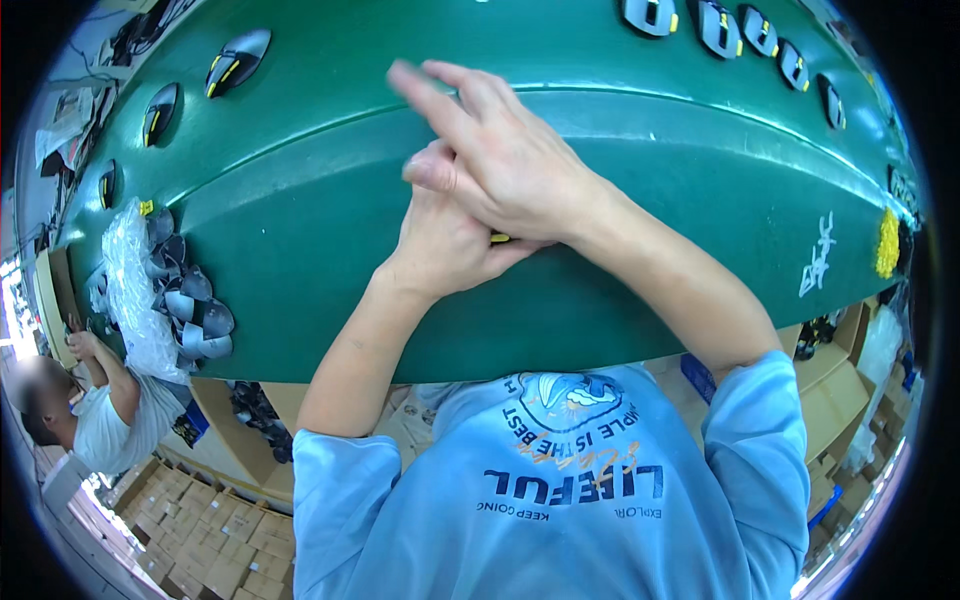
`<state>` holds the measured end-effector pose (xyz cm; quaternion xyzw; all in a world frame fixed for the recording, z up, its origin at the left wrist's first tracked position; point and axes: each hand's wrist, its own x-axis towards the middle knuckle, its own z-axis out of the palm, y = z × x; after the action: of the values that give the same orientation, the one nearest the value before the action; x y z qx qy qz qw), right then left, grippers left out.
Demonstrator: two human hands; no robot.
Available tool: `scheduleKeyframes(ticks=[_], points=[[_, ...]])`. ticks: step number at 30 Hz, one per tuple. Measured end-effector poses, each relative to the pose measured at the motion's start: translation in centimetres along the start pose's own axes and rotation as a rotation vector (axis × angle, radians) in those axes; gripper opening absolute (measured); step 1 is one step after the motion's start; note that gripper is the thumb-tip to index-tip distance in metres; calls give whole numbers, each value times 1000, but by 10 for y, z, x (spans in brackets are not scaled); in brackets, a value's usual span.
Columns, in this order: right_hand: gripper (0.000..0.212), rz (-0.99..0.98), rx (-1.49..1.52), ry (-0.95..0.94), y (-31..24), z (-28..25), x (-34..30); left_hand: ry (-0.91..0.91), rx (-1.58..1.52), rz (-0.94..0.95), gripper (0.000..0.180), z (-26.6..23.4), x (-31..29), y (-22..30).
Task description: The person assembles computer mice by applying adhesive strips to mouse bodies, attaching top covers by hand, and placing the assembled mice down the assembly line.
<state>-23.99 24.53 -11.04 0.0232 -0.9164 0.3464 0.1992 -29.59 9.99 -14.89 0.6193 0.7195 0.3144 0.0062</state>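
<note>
Over the green tabletop, my two hands are crossed one on the other. My left hand (pixel 440 245) is the lower one, its fingers curled and mostly covered. Between it and my right wrist shows a small yellow strip (pixel 500 238); the thing it belongs to is hidden. On top lies my right hand (pixel 520 160), palm down, its thumb and front fingers stretched toward the far left and slightly blurred. Its other fingers are out of sight.
Black-and-grey, computer-mouse-shaped pieces with yellow parts stand along the far left (pixel 238 62) and far right (pixel 718 30). At left, grey curved shells (pixel 205 320) lie by a clear plastic bag (pixel 135 280). Yellow bits (pixel 887 243) are at the right edge. A co-worker (pixel 110 410) sits at left.
</note>
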Motion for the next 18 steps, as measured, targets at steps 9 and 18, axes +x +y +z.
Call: scheduleKeyframes(ticks=[9,18], points=[[65,-62,222,18,29,-109,-34,64,-223,-115,77,-10,1,1],[56,-48,259,-69,55,-78,-86,-154,-241,-133,71,-28,26,-1]])
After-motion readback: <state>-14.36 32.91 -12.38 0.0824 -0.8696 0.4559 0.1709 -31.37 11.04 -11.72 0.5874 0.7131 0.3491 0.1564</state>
